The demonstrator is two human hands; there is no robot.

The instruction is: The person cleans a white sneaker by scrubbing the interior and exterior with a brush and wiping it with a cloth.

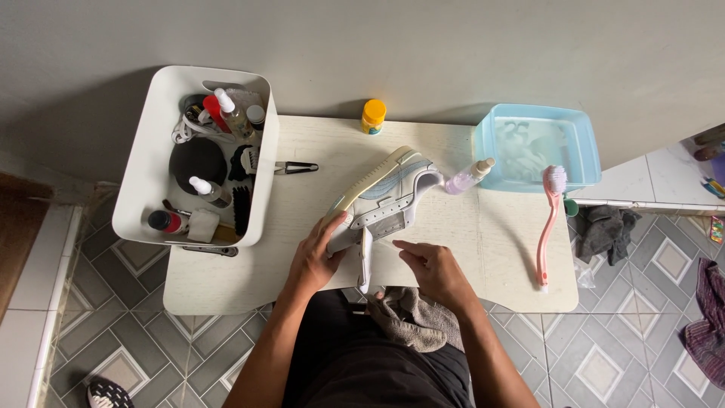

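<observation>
1. A white sneaker (pixel 385 198) with pale blue side panels and a cream sole is seen lying on its side near the middle of the white counter (pixel 226 283).
2. The toe end of the sneaker is gripped by the left hand (pixel 317 257); its fingers are curled around the shoe, with the thumb laid on top.
3. The right hand (pixel 434 272) is held just beside the sneaker, on the counter's near edge. Its fingers are loosely bent and pointed towards the shoe, and nothing can be seen held in them.
4. A white strip, seemingly the tongue (pixel 365 264), is seen hanging from the sneaker between the two hands.
5. A grey cloth (pixel 411 317) is laid over the person's lap, below the right hand.
6. A small spray bottle (pixel 468 177) of pale lilac liquid is placed at the heel of the sneaker.
7. A pale blue tub (pixel 578 143) of water is set at the far right corner of the counter, and a pink long-handled brush (pixel 547 227) is laid in front of it.
8. A yellow-capped bottle (pixel 373 115) is stood at the counter's far edge, against the wall.
9. A white caddy (pixel 143 162) filled with bottles and brushes is set at the left end of the counter, with black pliers (pixel 296 167) laid beside it.
</observation>
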